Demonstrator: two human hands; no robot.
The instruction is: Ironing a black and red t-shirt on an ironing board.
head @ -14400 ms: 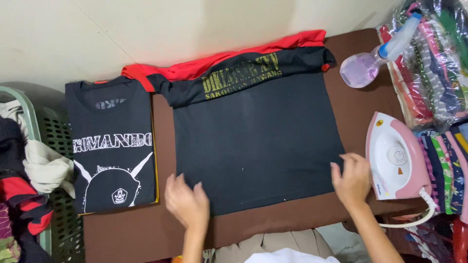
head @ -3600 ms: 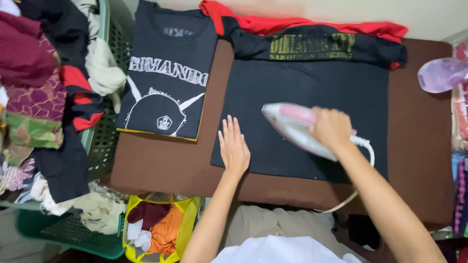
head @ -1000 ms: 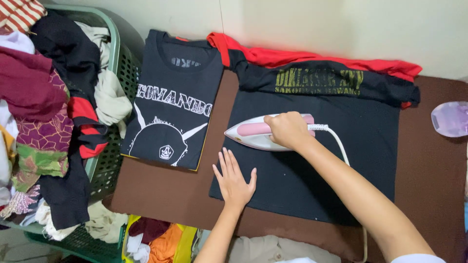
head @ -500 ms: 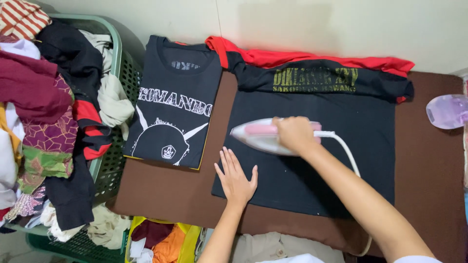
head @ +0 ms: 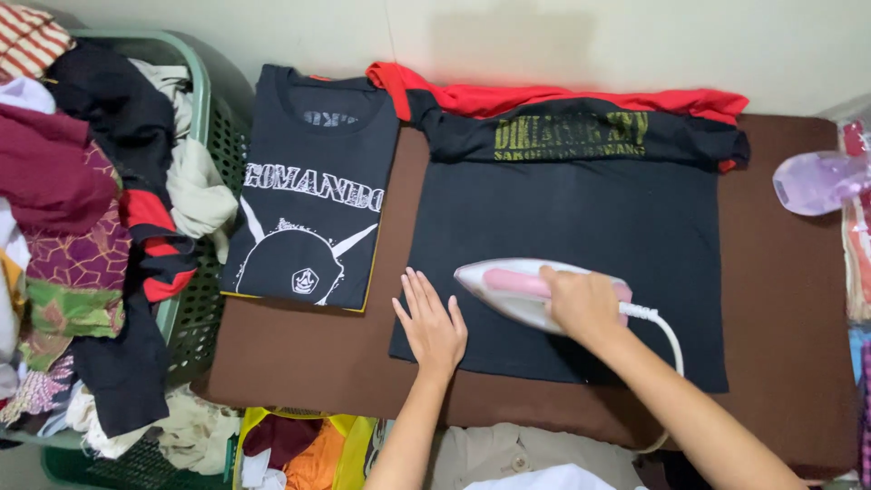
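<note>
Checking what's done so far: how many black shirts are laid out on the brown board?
2. One spread black shirt lies under the iron, with the left hand flat on its edge. A folded black shirt lies at the board's left end. Others may sit in the basket.

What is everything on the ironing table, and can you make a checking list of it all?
Surface: brown padded ironing table, flat, partly bare at the right.
Job's things: black T-shirt spread flat; pink-and-white iron resting on its lower part.
Clutter: folded black printed T-shirt at the table's left end; red garment along the far edge; purple spray bottle at the right.
Grippers: left hand flat on the shirt's lower left edge; right hand gripping the iron's handle.
Cables: white iron cord curving off the front edge.
Surroundings: green laundry basket heaped with clothes at left; pale wall behind.
</note>
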